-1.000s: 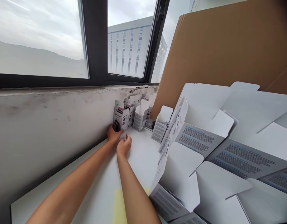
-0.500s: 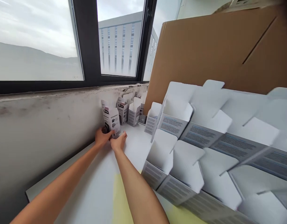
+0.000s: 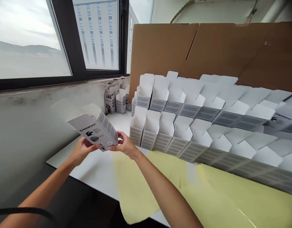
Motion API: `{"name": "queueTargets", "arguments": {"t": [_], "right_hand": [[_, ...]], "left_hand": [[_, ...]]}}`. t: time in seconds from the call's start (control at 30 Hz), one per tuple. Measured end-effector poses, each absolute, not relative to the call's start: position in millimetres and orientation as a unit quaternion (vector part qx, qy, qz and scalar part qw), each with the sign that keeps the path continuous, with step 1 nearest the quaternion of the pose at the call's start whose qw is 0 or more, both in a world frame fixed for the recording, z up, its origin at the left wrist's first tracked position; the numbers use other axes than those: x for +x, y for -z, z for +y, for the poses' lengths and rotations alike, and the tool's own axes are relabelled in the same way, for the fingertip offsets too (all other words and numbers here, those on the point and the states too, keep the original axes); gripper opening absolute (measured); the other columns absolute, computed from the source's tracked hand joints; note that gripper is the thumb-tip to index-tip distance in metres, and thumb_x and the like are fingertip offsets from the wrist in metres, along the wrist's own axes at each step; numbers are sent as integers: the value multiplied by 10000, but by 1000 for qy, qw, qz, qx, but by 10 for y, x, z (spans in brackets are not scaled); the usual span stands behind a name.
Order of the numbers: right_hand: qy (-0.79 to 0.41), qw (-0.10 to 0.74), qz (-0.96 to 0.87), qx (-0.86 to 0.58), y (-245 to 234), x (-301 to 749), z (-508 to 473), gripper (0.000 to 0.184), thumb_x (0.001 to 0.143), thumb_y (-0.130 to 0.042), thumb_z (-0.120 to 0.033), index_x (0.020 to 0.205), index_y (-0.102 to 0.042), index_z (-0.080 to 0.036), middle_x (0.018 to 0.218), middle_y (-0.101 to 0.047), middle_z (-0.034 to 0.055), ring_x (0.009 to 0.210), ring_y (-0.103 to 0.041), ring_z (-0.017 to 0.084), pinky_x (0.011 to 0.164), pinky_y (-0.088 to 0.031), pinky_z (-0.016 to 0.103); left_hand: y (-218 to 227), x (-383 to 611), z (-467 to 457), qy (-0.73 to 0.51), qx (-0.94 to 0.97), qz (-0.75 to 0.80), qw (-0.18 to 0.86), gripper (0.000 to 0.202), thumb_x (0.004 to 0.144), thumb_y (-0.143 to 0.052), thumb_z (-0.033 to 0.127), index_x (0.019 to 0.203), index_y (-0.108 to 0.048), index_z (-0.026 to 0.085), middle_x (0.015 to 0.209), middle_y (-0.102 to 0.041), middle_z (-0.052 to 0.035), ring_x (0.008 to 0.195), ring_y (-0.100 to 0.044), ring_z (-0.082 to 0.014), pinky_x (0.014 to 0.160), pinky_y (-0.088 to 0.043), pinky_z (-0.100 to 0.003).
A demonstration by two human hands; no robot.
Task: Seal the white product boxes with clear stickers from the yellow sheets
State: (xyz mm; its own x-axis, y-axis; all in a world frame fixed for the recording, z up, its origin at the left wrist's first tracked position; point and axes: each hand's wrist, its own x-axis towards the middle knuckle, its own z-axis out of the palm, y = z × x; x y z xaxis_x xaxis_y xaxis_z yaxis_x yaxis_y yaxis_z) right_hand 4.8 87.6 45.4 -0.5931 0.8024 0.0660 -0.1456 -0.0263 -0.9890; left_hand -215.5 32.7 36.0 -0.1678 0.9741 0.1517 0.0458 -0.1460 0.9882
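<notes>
Two hands [image 3: 83, 151] [image 3: 126, 145], carton [image 3: 93, 131] held above table edge [image 3: 81, 181]

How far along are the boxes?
Looks done: a small group of boxes standing by the wall. In hand: a grey SilverCrest box, held between the left hand and right hand. Left: two long rows of boxes on the table, flaps up, far outnumbering the group by the wall.
</notes>
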Motion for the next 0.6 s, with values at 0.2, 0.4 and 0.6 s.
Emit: {"name": "queueTargets", "arguments": {"t": [0.2, 0.4, 0.6], "right_hand": [[-584, 436, -621, -289, -621, 893, 65, 775, 535, -914, -313, 1203, -524, -272, 1186, -611, 52, 895, -640, 179, 774, -564, 340], [-423, 485, -637, -424, -511, 1893, -480, 685, 600, -863, -326, 1186, -517, -242, 1057, -651, 47, 878, -637, 191, 792, -548, 353], [-338, 419, -626, -564, -274, 2399, -645, 634, 597, -838, -304, 1141, -526, -213, 1069, -642, 63, 843, -602, 185, 757, -538, 351]], "left_hand": [[-324, -1469, -165, -496, 546, 509, 443, 674, 498, -861, 599, 1020, -696, 207, 979, -742, -105, 1008, -676, -363, 841, -576, -468], [-249, -789, -381, -365, 656, 457, 476, 445, 692, -801, 498, 1019, -695, 216, 902, -735, -71, 859, -691, -256, 775, -571, -360], [-264, -268, -516, -296, 809, 385, 333, 229, 867, -632, 409, 938, -751, 227, 706, -694, -22, 598, -592, -144, 557, -488, -241]]}}
